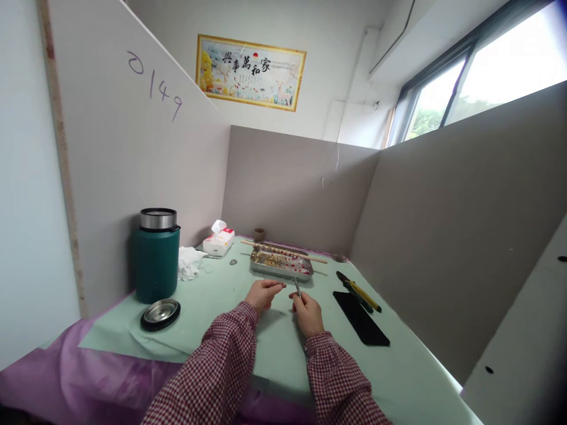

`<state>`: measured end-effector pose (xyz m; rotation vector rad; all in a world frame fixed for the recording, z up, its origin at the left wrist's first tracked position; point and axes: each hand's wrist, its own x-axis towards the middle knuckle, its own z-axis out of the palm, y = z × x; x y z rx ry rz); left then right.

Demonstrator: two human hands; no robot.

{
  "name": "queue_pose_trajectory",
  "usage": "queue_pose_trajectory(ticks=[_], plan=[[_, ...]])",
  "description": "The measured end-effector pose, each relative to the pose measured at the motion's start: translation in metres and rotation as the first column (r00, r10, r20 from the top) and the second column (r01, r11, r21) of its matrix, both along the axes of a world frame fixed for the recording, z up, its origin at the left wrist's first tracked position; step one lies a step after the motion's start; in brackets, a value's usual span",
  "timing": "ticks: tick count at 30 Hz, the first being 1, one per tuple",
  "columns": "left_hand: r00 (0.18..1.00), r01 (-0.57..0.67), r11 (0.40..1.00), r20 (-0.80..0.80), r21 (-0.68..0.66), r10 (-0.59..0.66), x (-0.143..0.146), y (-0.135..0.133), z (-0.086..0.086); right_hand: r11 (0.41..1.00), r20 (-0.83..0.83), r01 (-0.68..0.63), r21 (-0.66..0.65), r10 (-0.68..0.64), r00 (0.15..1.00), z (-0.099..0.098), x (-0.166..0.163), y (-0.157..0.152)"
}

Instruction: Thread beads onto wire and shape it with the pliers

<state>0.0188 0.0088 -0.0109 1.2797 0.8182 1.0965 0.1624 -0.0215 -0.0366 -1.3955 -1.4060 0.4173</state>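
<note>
Over the near middle of the table, my left hand is closed, thumb and fingers pinched together at something too small to make out. Just to its right, my right hand is wrapped round slim metal tweezers, whose tip points up and away from me. A small gap separates the two hands. Beyond them sits a shallow metal tray with many tiny red and gold pieces in it. A wooden stick lies across the tray, with small pieces along its middle.
At left stand a green flask and its lid; behind are crumpled tissue, a tissue pack and a small brown cup. Yellow-handled pliers and a black phone-like slab lie at right. Partition panels enclose the table.
</note>
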Motion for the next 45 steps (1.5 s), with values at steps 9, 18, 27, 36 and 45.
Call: queue_pose_trajectory(ticks=[9,18,27,36,45], plan=[[0.997,-0.043,0.999,-0.056,0.029,0.045,0.002,0.003,-0.003,1.0,0.053,-0.005,-0.017,0.006,0.999,0.0,0.002,-0.001],[0.965,-0.139,0.982,-0.206,0.13,0.163,-0.013,0.007,0.001,1.0,0.146,0.024,-0.017,-0.022,0.989,0.002,0.005,0.0],[0.955,-0.182,0.96,-0.193,0.212,0.223,-0.021,0.004,0.003,0.99,0.232,-0.004,0.139,-0.029,0.972,-0.001,0.009,0.001],[0.953,-0.144,0.936,-0.21,0.321,0.219,-0.019,0.003,0.005,0.985,0.209,-0.068,0.156,0.034,0.977,0.002,0.006,-0.001],[0.932,-0.136,0.915,-0.265,0.379,0.249,-0.017,0.003,0.003,0.988,0.182,-0.055,0.141,0.029,0.983,0.002,0.004,-0.003]])
